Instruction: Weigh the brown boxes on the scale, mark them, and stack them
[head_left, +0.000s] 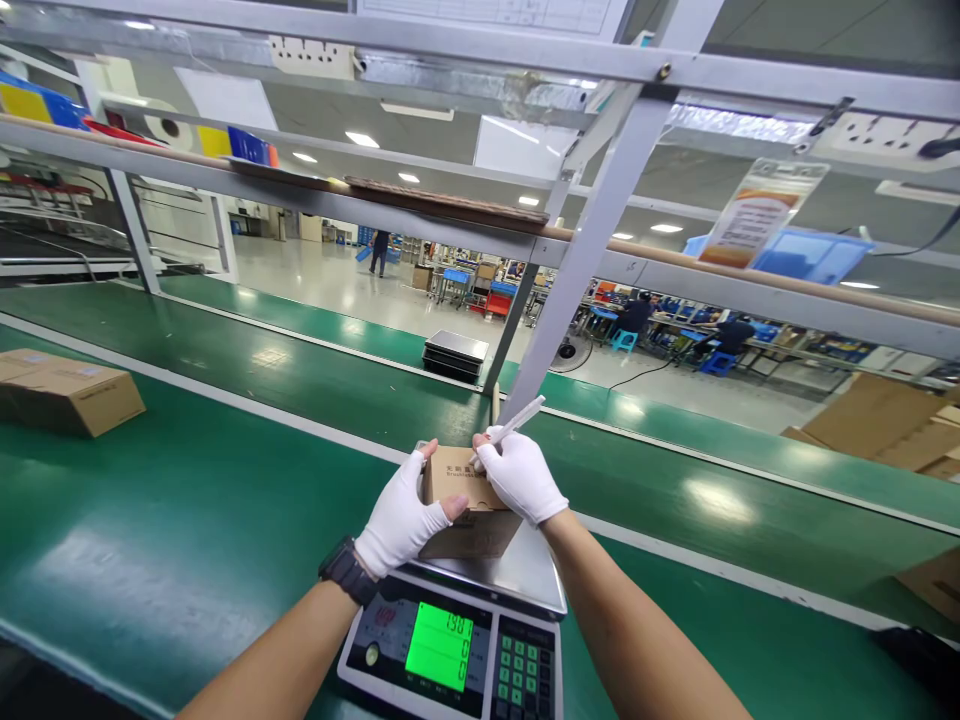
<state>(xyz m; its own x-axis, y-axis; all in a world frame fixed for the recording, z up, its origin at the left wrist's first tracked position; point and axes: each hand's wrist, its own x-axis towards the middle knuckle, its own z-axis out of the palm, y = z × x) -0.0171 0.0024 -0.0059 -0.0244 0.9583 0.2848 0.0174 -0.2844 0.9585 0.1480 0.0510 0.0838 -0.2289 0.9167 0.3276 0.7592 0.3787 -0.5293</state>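
Observation:
A small brown cardboard box (480, 535) with printing on its lid rests on the metal pan of a digital scale (450, 640), whose green display is lit. My left hand (405, 510), in a white fingerless glove, grips the box at its left side, thumb over the front of the lid. At the lid's right edge is my right hand (521, 475), gloved alike, its fingers closed around a slim white pen (525, 415). The pen slants up to the right; its tip is hidden by the hand.
Another cardboard box (75, 393) lies on the green bench at left. A dark stack with a metal top (455, 355) stands beyond the divider. A slanted grey post (581, 230) rises just past my hands. More cartons (877, 425) are at right.

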